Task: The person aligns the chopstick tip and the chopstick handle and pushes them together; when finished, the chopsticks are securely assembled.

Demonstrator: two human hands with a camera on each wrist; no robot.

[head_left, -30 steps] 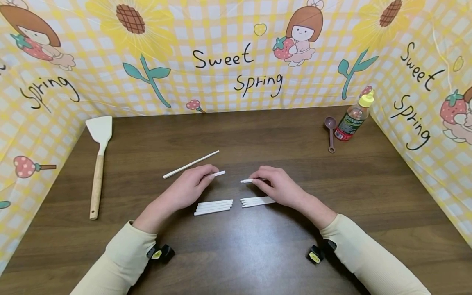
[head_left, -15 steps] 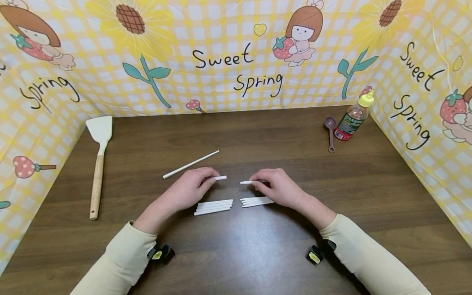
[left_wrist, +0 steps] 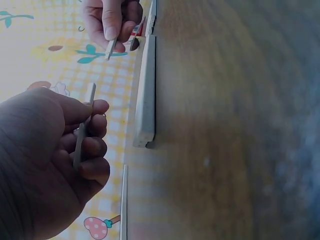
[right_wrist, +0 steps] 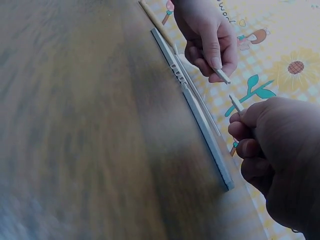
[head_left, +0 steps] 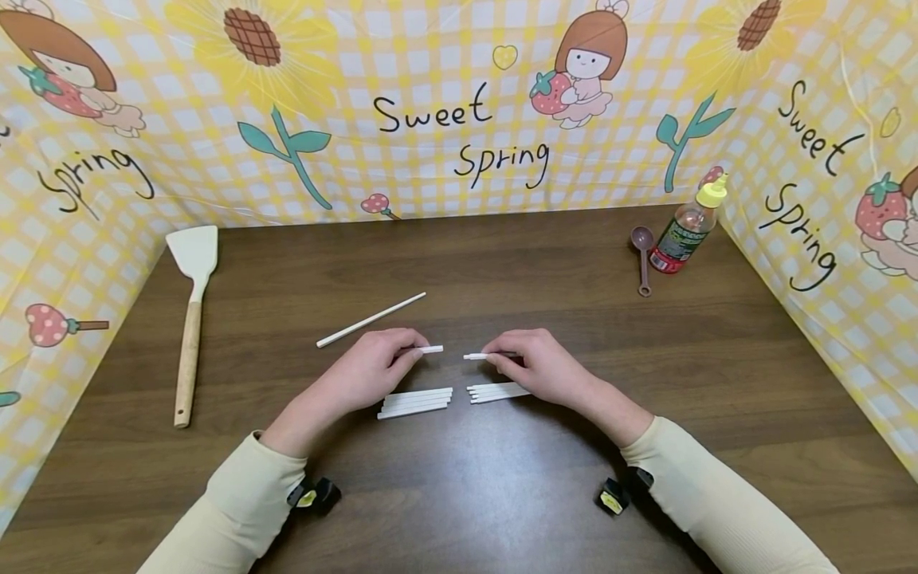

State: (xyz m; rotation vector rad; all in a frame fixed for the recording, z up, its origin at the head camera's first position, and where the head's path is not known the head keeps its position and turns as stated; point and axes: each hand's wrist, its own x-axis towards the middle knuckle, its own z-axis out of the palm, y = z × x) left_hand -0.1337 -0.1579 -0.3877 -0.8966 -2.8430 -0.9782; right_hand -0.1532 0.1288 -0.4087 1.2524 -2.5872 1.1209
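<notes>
My left hand [head_left: 373, 363] pinches a short white rod [head_left: 433, 349] between thumb and fingers, its end pointing right. Facing it, my right hand [head_left: 534, 363] pinches another white rod [head_left: 473, 356], whose end steps down to a thinner tip. A small gap separates the two ends, which nearly line up in the head view. Both wrist views show the rods raised above the tabletop, their rear parts partly covered by the fingers. Nearer the person lie two side-by-side rows of similar rods, a left row [head_left: 414, 403] and a right row [head_left: 496, 391], the latter partly behind my right hand.
Beyond my left hand lies a longer white stick [head_left: 370, 320]. A white spatula [head_left: 190, 319] with a wooden handle is at the left. A purple measuring spoon [head_left: 643, 255] and a yellow-capped bottle [head_left: 681, 235] are at the back right. Patterned cloth [head_left: 445, 96] walls the table.
My left hand has come slightly nearer and to the right, levelling its rod. My right hand has moved a little nearer and left, so the gap between the rods has narrowed.
</notes>
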